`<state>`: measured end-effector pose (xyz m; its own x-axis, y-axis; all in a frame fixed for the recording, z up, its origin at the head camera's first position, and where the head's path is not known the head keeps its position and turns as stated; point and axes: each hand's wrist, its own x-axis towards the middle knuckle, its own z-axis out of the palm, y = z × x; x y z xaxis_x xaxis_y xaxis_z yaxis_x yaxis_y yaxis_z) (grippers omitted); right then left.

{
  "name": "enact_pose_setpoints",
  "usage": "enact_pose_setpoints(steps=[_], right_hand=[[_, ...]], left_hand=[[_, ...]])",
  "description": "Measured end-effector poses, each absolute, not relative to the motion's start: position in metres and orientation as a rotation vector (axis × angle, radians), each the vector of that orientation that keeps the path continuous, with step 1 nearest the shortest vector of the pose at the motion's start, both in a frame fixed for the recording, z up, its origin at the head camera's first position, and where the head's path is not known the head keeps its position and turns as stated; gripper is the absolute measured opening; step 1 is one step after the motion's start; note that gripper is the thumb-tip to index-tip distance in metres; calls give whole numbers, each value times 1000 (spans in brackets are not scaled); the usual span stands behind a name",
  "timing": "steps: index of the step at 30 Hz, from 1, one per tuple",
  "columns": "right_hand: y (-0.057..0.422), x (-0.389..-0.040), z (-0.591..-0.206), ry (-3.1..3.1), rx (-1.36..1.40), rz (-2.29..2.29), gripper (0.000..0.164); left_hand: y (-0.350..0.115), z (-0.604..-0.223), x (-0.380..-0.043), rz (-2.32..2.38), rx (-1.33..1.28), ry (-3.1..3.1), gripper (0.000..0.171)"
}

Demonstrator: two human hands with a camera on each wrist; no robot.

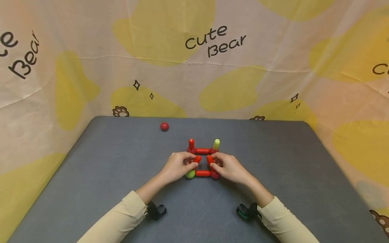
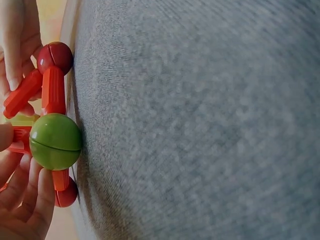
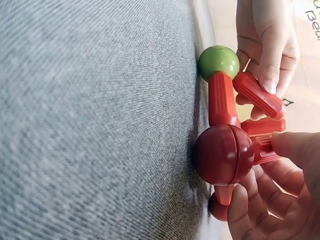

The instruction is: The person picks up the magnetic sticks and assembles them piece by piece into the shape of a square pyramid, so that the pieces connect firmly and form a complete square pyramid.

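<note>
Small rods and balls form a four-cornered frame on the table, with balls at the corners. My left hand (image 1: pixel 177 167) pinches a red rod (image 1: pixel 197 158) that rises from the green ball (image 1: pixel 190 174) at the near left corner. Between thumb and fingers, my right hand (image 1: pixel 231 167) holds another red rod (image 1: pixel 209 159) above the dark red ball (image 1: pixel 215 175) at the near right. A red rod (image 3: pixel 221 99) joins these two balls. Upright at the far corners are a red rod (image 1: pixel 191 143) and a yellow-green rod (image 1: pixel 216 144). Fingers partly hide the frame's sides.
A loose red ball (image 1: pixel 164 126) lies near the back edge of the grey table (image 1: pixel 121 152), left of the frame. Behind the table hangs a patterned cloth (image 1: pixel 170 77). Black wrist devices (image 1: pixel 156 211) are worn at both sleeve cuffs.
</note>
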<state>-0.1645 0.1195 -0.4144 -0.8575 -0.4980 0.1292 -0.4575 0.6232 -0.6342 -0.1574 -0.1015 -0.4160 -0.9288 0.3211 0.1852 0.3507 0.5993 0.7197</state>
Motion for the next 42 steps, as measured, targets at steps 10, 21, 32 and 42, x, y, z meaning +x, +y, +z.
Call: enact_pose_setpoints(steps=[10, 21, 32, 42], right_hand=[[129, -168, -417, 2867, -663, -1239, 14], [137, -188, -418, 2955, -482, -1436, 33], [128, -202, -423, 2886, -510, -1442, 30], [126, -203, -423, 2910, -542, -1417, 23]], left_hand=[[-113, -415, -167, -1298, -481, -2674, 11], [-121, -415, -193, -1368, -308, -2598, 19], [-111, -423, -204, -1489, -291, -2582, 24], [-109, -424, -204, -1477, -308, -2566, 20]])
